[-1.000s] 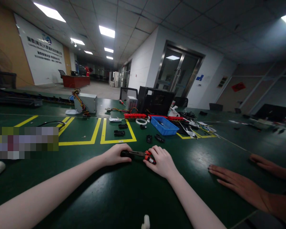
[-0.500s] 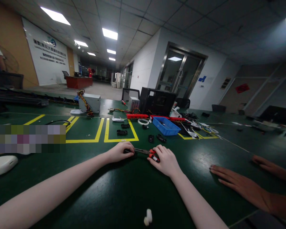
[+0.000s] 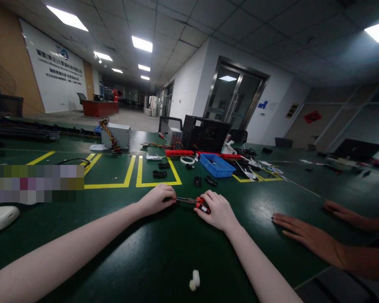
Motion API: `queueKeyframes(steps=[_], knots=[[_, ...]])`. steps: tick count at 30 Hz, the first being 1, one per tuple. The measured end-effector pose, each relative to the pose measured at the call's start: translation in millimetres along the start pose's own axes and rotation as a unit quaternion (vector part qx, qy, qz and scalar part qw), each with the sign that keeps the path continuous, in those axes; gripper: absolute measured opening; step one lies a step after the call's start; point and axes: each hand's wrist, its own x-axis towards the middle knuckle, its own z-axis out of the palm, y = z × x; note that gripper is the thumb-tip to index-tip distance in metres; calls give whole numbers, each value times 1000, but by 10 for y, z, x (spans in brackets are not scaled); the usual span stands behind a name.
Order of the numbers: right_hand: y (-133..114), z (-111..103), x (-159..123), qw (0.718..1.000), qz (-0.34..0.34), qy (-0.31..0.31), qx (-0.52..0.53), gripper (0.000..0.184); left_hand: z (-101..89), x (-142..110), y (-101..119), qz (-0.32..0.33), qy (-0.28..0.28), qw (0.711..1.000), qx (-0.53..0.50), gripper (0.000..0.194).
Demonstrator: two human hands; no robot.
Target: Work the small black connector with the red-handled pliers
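My right hand (image 3: 219, 210) is closed around the red-and-black handles of a pair of pliers (image 3: 201, 205). Their long narrow jaws point left and reach the fingertips of my left hand (image 3: 156, 199). That hand is closed in a pinch on a small black part (image 3: 169, 199), mostly covered by the fingers. The plier tips meet or nearly meet this part; I cannot tell whether they grip it. Both hands are low over the green table (image 3: 164, 252). Just beyond them lie several small black pieces, among them one black piece (image 3: 159, 174) inside a yellow taped frame.
A blue bin (image 3: 217, 166) stands behind my right hand, near a black computer case (image 3: 205, 134) and a grey power supply (image 3: 120, 136). Another person's hand (image 3: 312, 237) rests flat at the right. Small white pieces (image 3: 196, 278) lie close to me.
The view has turned slightly right, so the surroundings sit a little further left. Less of the black part shows at my left fingers. Both hands keep their holds.
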Motion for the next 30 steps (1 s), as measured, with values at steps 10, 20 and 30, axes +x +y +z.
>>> queueKeyframes(steps=[10,20,30], knots=[[-18,-9,4,1000,11,-3,10,37,-8,-21,20,-61,-3,998,-7,9],[-46,18,7,999,11,-28,11,35,-2,-39,-2,-64,-9,998,-8,12],[-32,18,-9,998,19,-45,39,33,-21,-51,27,-40,-23,999,-7,18]])
